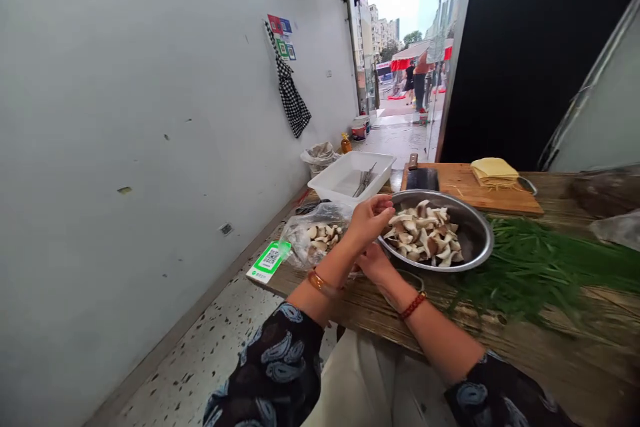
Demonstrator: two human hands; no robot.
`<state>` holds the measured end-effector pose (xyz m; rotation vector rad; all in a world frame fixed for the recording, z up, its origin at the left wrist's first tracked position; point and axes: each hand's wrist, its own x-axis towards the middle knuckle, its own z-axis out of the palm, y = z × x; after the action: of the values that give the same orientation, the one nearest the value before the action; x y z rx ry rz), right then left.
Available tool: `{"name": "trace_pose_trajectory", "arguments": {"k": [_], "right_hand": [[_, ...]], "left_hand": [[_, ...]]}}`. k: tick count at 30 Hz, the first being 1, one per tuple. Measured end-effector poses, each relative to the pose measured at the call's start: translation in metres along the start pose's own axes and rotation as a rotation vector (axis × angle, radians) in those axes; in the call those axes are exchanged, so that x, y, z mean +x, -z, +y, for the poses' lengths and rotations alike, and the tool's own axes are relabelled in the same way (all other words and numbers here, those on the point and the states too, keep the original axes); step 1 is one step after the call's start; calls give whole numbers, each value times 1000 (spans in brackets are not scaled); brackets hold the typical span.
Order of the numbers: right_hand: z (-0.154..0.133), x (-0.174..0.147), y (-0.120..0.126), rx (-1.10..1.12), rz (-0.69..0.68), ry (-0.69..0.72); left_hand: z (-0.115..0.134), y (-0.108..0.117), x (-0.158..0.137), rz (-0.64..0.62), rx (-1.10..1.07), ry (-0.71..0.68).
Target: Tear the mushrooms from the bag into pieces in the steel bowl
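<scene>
My left hand is over the left rim of a steel bowl. Its thumb stands apart from the loosely curved fingers, and nothing shows between them. Torn mushroom pieces, white with brown edges, are heaped in the bowl. Lower down, my right hand crosses close beneath the left wrist, pointing left toward a clear plastic bag. Its fingertips are mostly hidden behind my left forearm, so any grip there is out of sight. More mushrooms lie in the bag.
Behind the bowl are a white plastic tub, a cleaver and a wooden cutting board with stacked yellow sheets. Green leafy stalks spread to the right. A QR-code card lies at the table's left edge.
</scene>
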<state>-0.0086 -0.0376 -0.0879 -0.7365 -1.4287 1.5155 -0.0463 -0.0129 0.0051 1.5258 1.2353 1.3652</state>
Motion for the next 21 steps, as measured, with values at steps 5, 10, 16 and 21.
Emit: {"name": "trace_pose_trajectory", "arguments": {"k": [5, 10, 16, 21], "right_hand": [[8, 2, 2, 35, 33, 2], [19, 5, 7, -2, 97, -9], [28, 8, 11, -101, 104, 19], [31, 6, 12, -165, 67, 42]], "left_hand": [[-19, 44, -37, 33, 98, 71], [-40, 109, -56, 82, 557, -2], [-38, 161, -79, -195, 1263, -79], [-35, 177, -93, -137, 1448, -5]]}}
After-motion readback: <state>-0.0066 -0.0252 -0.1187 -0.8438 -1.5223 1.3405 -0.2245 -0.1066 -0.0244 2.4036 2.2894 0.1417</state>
